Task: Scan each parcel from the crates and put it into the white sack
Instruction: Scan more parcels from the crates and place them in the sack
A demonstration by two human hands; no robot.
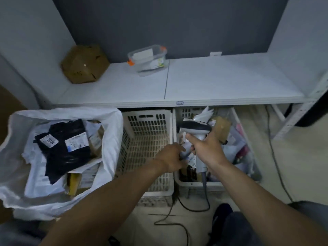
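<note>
So the right hand (206, 148) has its fingers wrapped round the handle of the barcode scanner (195, 128), thumb stuck out to the left, with the scanner head over the right crate (195, 183). The left hand (171, 157) reaches across to that crate's left edge, fingers curled onto a small white parcel (190, 157) just under the scanner. It's pretty blurry there, so I can't tell whether the parcel is lifted or resting on the pile. The rest of the right crate is stuffed with mixed parcels (236, 146). The left crate (147, 132) sits right beside it, and the white sack (65, 112) is further left, open, with a black parcel (65, 150) lying on top of other packets. Up on the white shelf (221, 80) there's a cardboard box (84, 64) and a clear plastic tub (148, 59).
</note>
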